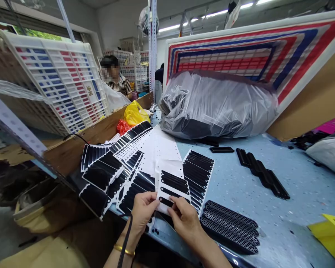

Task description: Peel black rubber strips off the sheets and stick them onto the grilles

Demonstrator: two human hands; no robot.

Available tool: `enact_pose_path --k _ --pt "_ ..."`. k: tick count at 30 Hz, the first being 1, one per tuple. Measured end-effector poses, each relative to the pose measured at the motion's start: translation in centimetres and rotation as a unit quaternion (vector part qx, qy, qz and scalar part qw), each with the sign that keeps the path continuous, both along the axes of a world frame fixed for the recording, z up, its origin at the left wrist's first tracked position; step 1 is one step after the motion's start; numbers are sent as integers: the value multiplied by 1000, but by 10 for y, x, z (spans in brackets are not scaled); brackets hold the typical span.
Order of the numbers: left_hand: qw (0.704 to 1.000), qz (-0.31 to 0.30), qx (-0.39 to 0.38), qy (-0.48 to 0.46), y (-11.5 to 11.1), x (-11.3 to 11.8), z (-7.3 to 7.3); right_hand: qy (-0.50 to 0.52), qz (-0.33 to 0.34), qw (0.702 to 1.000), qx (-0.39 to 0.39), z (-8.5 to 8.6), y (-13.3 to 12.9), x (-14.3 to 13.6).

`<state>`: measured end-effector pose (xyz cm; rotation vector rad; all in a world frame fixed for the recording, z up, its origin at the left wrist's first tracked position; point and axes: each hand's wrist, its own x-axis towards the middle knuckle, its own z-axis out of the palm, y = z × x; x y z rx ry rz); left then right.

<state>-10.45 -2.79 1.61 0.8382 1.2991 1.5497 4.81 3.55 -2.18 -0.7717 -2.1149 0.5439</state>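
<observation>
My left hand (145, 209) pinches the left edge of a white sheet of black strip stickers (175, 183) near the table's front edge. Bent inward, the fingers of my right hand (185, 214) close on the same sheet's lower right part, at the end of a black strip; whether they grip the strip alone is hidden. Several strips remain on the sheet's upper part, with bare white gaps lower down. Just to the right lies another sticker sheet (198, 171). By my right forearm is a row of black bars with a mesh pattern (229, 227).
Overlapping sticker sheets (103, 173) cover the table's left side. Plain black bars (262, 173) lie on the blue table (220, 178) at right. A large plastic bag (217, 108) stands behind, against a striped crate (290, 48). A person (117, 80) sits beyond the wooden edge board.
</observation>
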Motion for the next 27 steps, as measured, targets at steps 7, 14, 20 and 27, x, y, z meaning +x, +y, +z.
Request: enact_pose_path --k 7,14,20,27 --pt "999 -26 9 -45 -5 6 5 9 17 999 -32 14 -12 -2" --pt "999 -21 -19 -27 -5 13 -6 -21 9 995 -97 13 -10 -12" --pt "995 66 -23 78 -2 7 -16 22 -5 993 -114 48 -2 22" --pt "884 191 19 426 2 -12 -44 195 -202 934 -221 86 -8 141"
